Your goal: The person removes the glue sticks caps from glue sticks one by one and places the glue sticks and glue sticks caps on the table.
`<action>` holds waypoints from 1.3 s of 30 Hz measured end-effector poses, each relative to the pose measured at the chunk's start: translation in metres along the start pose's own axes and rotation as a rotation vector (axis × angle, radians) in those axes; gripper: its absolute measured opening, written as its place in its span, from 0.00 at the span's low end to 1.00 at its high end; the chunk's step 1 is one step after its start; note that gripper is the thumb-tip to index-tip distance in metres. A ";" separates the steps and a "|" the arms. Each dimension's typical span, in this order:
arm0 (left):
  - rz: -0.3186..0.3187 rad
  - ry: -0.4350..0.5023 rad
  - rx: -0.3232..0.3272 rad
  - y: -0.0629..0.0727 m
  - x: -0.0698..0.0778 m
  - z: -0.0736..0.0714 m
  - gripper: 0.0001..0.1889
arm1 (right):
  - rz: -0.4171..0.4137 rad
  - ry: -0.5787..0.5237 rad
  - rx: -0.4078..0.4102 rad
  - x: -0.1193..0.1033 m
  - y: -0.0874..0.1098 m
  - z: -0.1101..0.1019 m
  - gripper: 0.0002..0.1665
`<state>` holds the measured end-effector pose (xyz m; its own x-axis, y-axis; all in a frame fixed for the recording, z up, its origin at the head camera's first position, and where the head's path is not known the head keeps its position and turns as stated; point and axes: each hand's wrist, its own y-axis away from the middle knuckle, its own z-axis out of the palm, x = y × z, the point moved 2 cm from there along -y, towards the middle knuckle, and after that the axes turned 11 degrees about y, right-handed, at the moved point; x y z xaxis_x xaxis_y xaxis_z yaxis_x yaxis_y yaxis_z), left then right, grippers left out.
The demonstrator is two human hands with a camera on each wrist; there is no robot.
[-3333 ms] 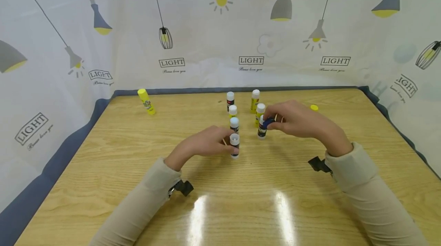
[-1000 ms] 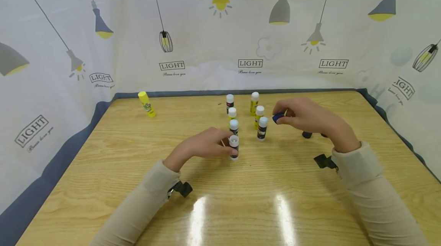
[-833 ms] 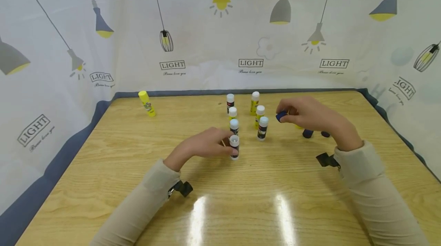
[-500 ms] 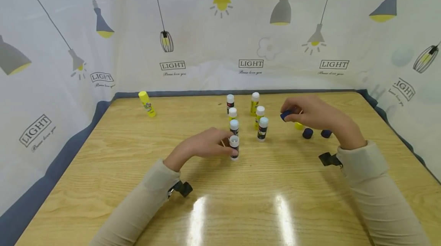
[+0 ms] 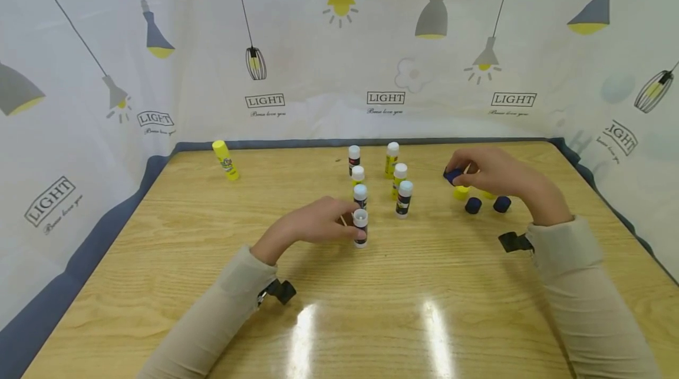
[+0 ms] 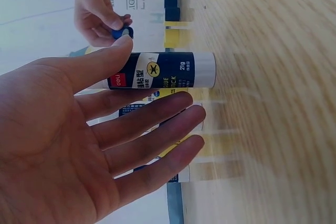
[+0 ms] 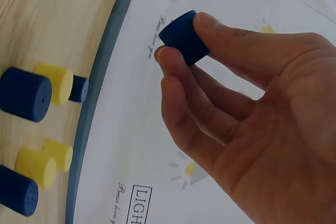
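Note:
My left hand (image 5: 318, 220) pinches a capless dark blue glue stick (image 6: 163, 69) between thumb and index finger. It stands upright at the front of a row, its white top (image 5: 361, 217) bare, while the other fingers reach out loosely below it in the left wrist view. My right hand (image 5: 493, 170) holds a dark blue cap (image 7: 184, 38) between thumb and fingertips, above the table at the right. Close under it lie several loose caps, among them a yellow cap (image 5: 461, 193), a dark blue cap (image 5: 473, 206) and another dark blue cap (image 5: 501, 204).
Several capless glue sticks stand in two rows mid-table, including a dark blue one (image 5: 404, 201) and a yellow one (image 5: 392, 161). A yellow-capped glue stick (image 5: 226, 161) stands alone at the back left. A lamp-printed curtain (image 5: 318, 72) borders the table's far edge.
My right hand has moved right with the blue cap, from beside the front stick of the right row to over the loose caps. My left hand has stayed on its glue stick.

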<state>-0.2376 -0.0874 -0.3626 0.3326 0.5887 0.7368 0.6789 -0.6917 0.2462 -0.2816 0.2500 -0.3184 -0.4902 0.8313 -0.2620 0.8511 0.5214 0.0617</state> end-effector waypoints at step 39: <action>-0.068 0.030 0.591 0.087 -0.023 -0.116 0.21 | 0.279 -0.180 -0.528 0.053 0.015 0.025 0.10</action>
<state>-0.2617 -0.2099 -0.2850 0.2630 0.6055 0.7511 0.9502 -0.2975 -0.0928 -0.2902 0.2967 -0.3557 -0.1839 0.9284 -0.3228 0.7124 0.3522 0.6071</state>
